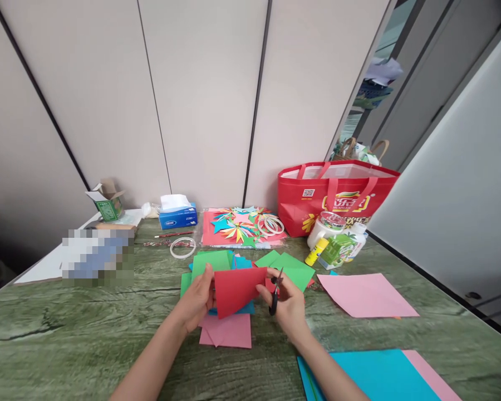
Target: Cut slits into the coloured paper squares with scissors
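Observation:
A sheet of red paper (239, 292) is held up between my two hands, slightly curved. My left hand (197, 298) pinches its left edge. On the other side, my right hand (290, 303) grips the paper's right edge with thumb and fingers, and a pair of black-handled scissors (274, 299) hangs on that same hand, blades pointing up. Beneath the red paper lies a pile of cut paper: green paper (211, 260) at the back, blue sheets, and pink paper (229, 334) nearest me. More green paper (292, 269) lies just behind my right hand.
Along the back stand a blue tissue box (177, 217), paper stars (237, 225), and a red bag (300, 197). A yellow glue stick (316, 252) leans near a green carton (337, 252). White ring (182, 248) lies left. Pink sheet (367, 295) and blue sheets (371, 376) lie right.

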The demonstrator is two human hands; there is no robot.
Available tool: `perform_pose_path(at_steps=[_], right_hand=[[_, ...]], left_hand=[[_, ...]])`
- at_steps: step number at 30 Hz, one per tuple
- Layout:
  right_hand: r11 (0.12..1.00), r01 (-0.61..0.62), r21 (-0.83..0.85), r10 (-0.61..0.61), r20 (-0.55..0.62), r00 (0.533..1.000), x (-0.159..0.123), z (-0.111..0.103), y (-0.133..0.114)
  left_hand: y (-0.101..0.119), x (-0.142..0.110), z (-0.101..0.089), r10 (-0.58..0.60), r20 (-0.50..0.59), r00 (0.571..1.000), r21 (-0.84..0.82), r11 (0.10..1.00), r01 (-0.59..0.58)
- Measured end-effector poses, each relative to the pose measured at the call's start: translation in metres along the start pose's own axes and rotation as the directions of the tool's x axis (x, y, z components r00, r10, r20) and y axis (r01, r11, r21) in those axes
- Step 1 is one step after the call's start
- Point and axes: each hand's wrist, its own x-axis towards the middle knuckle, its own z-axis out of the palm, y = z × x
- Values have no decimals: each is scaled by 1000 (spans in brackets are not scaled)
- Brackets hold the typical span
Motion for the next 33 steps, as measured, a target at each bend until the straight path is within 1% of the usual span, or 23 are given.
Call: perform_pose_path(at_steps=[2,3,4,6,8,10,14,16,18,20,22,25,27,29,31,33], right_hand=[[999,5,42,-6,23,1000,0,1,-3],[998,0,68,-2,31,1000,0,2,-5],[995,-10,95,7,28,1000,1,3,-7],[986,-42,160,45,-15,999,1,4,-11],[971,-74,228,94,-80,992,2,5,-13],[955,-112,274,146,-107,983,2,5,-13],[924,-234,301,245,-1,969,-1,6,-7],[930,-237,282,246,4,969,-2,4,-5],[956,-196,218,205,-19,979,0,1,-6],[981,-149,123,151,-9,988,4,-3,-7],[993,-111,35,110,32,993,8,-8,-9],[997,-67,-37,70,92,993,13,-13,-11],[997,-49,-51,54,104,993,15,-15,-11],[997,-43,-64,48,87,995,16,-17,-10],[996,-40,-84,46,65,997,17,-18,-9],[994,-35,-104,41,53,998,18,-19,-6]], left_hand=[[2,0,1,-54,83,995,-10,998,55],[2,0,1,-62,111,992,-16,998,64],[3,1,1,-52,113,992,-25,998,55],[2,2,2,-28,83,996,-50,998,32],[0,4,2,-2,25,1000,-81,997,4],[-3,5,2,37,-14,999,-117,992,-38],[-5,5,6,178,-7,984,-177,968,-177],[-5,5,7,245,-25,969,-182,952,-245],[-5,6,6,262,-48,964,-182,946,-267],[-6,7,3,203,-41,978,-192,959,-207],[-8,8,-1,106,-14,994,-202,973,-107],[-11,5,-3,11,-6,1000,-163,987,-12],[-13,2,-2,-12,3,1000,-89,996,12],[-13,0,-1,-15,21,1000,-1,1000,15],[-14,-1,2,0,28,1000,77,997,-2],[-14,-1,4,22,10,1000,128,991,-23]])
